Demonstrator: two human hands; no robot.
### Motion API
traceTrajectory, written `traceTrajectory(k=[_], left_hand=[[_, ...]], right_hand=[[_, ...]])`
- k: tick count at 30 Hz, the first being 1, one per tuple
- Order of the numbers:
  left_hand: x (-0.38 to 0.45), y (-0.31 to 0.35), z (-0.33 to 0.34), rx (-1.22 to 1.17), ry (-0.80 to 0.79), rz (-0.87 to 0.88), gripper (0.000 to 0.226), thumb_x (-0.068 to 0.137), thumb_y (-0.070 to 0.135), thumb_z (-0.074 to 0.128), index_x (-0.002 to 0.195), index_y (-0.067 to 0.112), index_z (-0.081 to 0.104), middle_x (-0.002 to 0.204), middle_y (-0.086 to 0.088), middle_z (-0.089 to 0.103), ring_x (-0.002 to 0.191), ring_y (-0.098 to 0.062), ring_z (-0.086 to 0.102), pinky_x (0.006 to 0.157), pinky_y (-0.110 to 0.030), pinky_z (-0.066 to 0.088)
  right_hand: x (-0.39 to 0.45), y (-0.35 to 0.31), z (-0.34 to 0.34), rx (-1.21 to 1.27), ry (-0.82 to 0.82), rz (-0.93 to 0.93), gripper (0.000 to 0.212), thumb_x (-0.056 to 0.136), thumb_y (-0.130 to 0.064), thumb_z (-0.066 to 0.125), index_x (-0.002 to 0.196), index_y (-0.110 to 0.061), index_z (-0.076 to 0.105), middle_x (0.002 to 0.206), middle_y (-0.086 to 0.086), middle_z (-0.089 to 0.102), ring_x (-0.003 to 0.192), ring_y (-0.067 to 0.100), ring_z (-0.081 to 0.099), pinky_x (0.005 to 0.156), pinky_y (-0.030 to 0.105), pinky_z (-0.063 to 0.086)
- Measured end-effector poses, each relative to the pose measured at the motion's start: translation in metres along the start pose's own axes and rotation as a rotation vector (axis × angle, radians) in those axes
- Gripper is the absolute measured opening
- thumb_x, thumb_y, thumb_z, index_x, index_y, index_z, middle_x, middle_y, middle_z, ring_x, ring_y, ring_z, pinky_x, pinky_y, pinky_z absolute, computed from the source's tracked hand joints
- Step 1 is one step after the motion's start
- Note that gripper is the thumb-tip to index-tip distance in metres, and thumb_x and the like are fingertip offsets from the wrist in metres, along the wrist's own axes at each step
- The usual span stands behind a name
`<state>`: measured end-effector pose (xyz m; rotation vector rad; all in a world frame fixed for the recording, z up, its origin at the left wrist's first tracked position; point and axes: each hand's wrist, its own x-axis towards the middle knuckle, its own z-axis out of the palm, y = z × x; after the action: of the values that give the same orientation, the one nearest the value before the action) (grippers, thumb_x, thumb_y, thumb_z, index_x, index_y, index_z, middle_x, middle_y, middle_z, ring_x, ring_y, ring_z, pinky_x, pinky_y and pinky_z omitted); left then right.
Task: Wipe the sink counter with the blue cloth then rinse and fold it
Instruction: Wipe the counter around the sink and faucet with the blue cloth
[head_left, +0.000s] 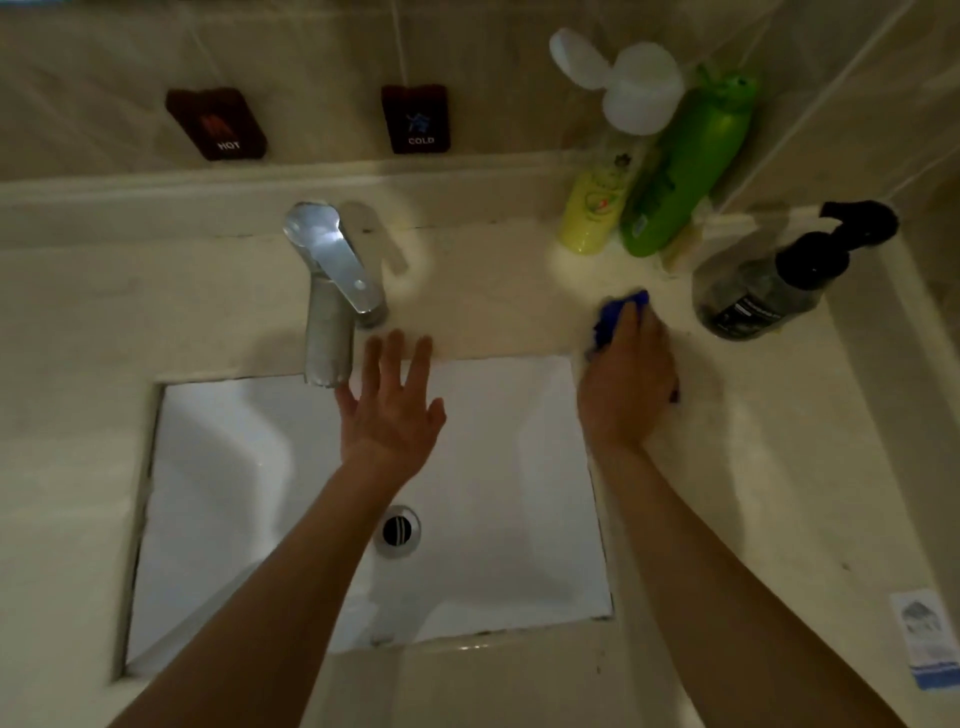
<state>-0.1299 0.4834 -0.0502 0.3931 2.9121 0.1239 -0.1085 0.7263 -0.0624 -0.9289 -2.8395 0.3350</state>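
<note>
One step underway: wiping | right hand (626, 379) pressed the bunched blue cloth (618, 318) flat on the surface (493, 291) beside the basin (218, 467), near the bottles | left hand (389, 410) open, empty | rinse, fold not yet done

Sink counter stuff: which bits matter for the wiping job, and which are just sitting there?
In use: blue cloth under the right hand; counter; sink; faucet.
Just there: yellow bottle, green bottle, black pump bottle, white container.
</note>
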Motion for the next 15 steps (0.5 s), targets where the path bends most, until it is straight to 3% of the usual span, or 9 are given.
traceTrajectory(k=[4, 8, 12, 15], left_hand=[[-0.001, -0.006, -0.002, -0.028, 0.014, 0.011, 0.074, 0.095, 0.048, 0.043, 0.155, 0.034, 0.003, 0.165, -0.002, 0.007, 0.152, -0.024, 0.001, 0.115, -0.061, 0.016], [0.003, -0.008, -0.004, -0.054, -0.058, -0.005, 0.076, 0.097, 0.050, 0.040, 0.154, 0.037, -0.008, 0.165, 0.001, -0.005, 0.152, -0.021, -0.010, 0.118, -0.058, 0.014], [0.002, -0.006, -0.005, -0.102, -0.055, 0.006, 0.079, 0.096, 0.047, 0.046, 0.154, 0.036, -0.005, 0.165, 0.001, -0.005, 0.152, -0.021, -0.010, 0.119, -0.056, 0.016], [0.000, -0.006, -0.007, -0.127, -0.025, 0.007, 0.079, 0.094, 0.040, 0.053, 0.155, 0.034, 0.004, 0.166, 0.000, 0.001, 0.152, -0.022, -0.005, 0.117, -0.054, 0.018]], right_hand=[[-0.003, -0.051, 0.014, 0.075, -0.022, -0.242, 0.066, 0.087, -0.018, 0.067, 0.148, -0.011, 0.042, 0.155, 0.012, 0.042, 0.140, 0.031, 0.042, 0.107, 0.048, 0.042], [-0.008, -0.037, 0.022, 0.158, -0.022, -0.533, 0.059, 0.088, -0.001, 0.063, 0.145, -0.007, 0.046, 0.151, 0.014, 0.046, 0.138, 0.031, 0.044, 0.110, 0.044, 0.040], [0.018, -0.055, 0.024, 0.164, -0.002, -0.303, 0.071, 0.079, 0.000, 0.073, 0.144, -0.003, 0.046, 0.147, 0.017, 0.050, 0.138, 0.033, 0.046, 0.112, 0.046, 0.040], [0.040, -0.097, 0.026, 0.190, -0.056, -0.350, 0.069, 0.083, -0.008, 0.071, 0.146, -0.005, 0.044, 0.151, 0.014, 0.046, 0.141, 0.031, 0.041, 0.115, 0.043, 0.035]])
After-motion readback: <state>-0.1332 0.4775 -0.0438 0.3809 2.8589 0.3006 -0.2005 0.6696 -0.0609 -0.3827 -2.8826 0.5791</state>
